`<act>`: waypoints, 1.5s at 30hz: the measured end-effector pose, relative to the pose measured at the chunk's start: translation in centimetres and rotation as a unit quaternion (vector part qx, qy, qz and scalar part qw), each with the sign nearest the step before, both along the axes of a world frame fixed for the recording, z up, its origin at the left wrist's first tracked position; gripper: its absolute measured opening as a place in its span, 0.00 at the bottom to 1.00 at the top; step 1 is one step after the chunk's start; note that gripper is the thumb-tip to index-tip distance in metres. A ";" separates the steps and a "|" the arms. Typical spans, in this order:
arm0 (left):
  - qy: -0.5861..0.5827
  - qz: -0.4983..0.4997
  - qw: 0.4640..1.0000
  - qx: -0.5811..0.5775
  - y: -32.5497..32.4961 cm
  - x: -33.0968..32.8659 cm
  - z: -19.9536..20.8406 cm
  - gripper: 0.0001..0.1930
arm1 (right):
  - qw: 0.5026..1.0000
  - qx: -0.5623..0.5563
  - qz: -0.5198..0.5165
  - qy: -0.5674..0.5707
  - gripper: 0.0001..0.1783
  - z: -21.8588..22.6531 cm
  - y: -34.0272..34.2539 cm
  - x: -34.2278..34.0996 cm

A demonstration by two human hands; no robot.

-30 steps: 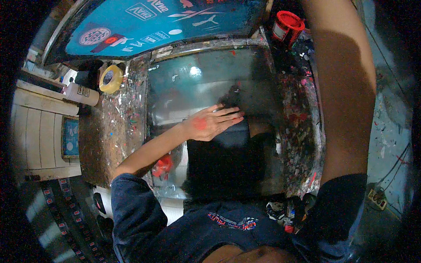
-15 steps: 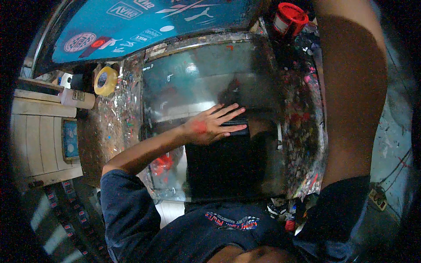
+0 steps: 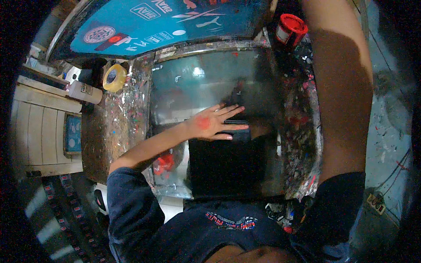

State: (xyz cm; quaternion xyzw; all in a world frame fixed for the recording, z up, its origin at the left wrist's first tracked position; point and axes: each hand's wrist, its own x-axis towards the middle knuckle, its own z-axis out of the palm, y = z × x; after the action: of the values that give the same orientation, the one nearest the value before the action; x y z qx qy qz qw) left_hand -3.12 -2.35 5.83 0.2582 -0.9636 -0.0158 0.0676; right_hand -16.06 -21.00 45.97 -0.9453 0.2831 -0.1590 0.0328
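Pressing flat, the left hand (image 3: 210,125) lies with fingers spread, its grip released, on the top edge of a black rectangular fabric piece (image 3: 226,164) lying on the glassy grey platen (image 3: 197,83) of the paint-spattered counter (image 3: 116,127). The right arm reaches up out of frame, so its grip cannot be told. Even palm pressure, I judge, would keep the cloth smooth and square.

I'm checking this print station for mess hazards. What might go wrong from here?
The left hand lies flat on the dark cloth with a red smear on its back; that ink might transfer to the fabric. The red-lidded jar sits near the raised right arm, which might knock it over.
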 end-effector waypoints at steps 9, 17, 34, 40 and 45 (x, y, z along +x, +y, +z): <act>0.078 0.219 0.967 0.106 -3.2 1.5 5.7 0.34 | 0.997 0.044 0.061 -0.013 0.33 -0.2 -0.7 -0.8; 0.225 0.276 0.915 0.190 -7.1 2.0 -2.8 0.14 | 0.998 -0.052 -0.039 0.000 0.43 -0.3 -1.4 0.1; 0.386 0.252 0.887 -0.022 -9.4 -10.6 -1.8 0.31 | 0.999 -0.018 0.014 -0.027 0.47 -0.3 -0.5 0.2; 0.236 0.236 0.939 0.082 -6.4 -24.1 -4.8 0.31 | 0.999 -0.042 0.018 -0.006 0.42 -0.6 1.9 1.5; 0.313 0.195 0.920 0.129 -4.8 -25.5 -4.2 0.32 | 0.991 -0.103 -0.008 -0.079 0.50 -2.2 -2.6 -1.9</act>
State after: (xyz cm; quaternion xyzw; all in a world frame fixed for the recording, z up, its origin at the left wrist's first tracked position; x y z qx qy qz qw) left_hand -28.58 -7.13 1.67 0.4293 -0.8133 -0.2070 0.3338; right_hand -17.93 -23.58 43.79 -0.9257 0.2691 -0.2619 -0.0441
